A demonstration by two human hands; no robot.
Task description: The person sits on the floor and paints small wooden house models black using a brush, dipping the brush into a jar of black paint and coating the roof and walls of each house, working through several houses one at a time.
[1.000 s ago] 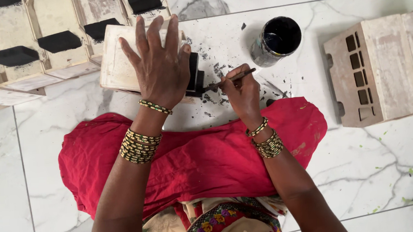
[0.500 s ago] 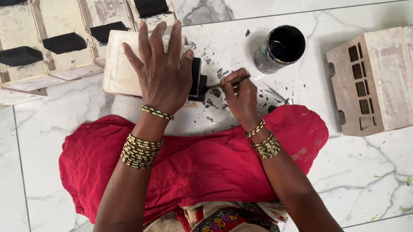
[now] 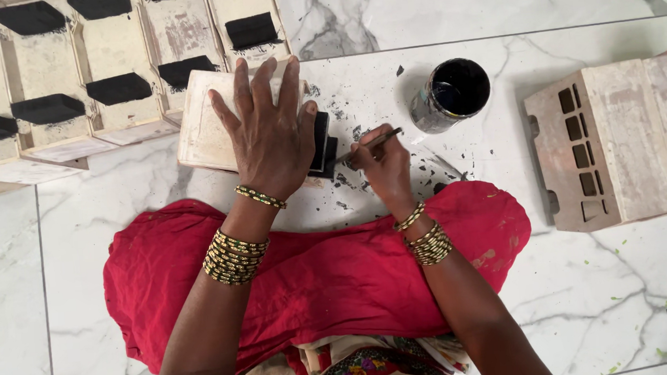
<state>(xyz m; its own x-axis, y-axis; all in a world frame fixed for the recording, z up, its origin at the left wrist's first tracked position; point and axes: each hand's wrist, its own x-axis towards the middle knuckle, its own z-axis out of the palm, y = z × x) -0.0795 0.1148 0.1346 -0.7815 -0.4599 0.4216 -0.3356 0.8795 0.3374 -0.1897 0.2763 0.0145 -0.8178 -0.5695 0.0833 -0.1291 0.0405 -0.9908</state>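
Note:
My left hand (image 3: 268, 133) lies flat, fingers spread, on a pale wooden box-shaped piece (image 3: 203, 125) resting on the marble floor. The piece's right end (image 3: 320, 142) is painted black. My right hand (image 3: 380, 165) pinches a thin paintbrush (image 3: 375, 142), its tip against that black end. A round tin of black paint (image 3: 453, 93) stands just right of the brush. Both wrists wear gold bangles.
Several similar pale wooden pieces with black painted blocks (image 3: 115, 89) lie in rows at the upper left. A larger unpainted wooden piece with slotted openings (image 3: 623, 141) sits at the right. Black paint specks dot the floor. Red cloth (image 3: 333, 279) covers my lap.
The view has shifted slightly; my left hand stays pressed on the piece while my right hand keeps the brush at the black end, moving only a little.

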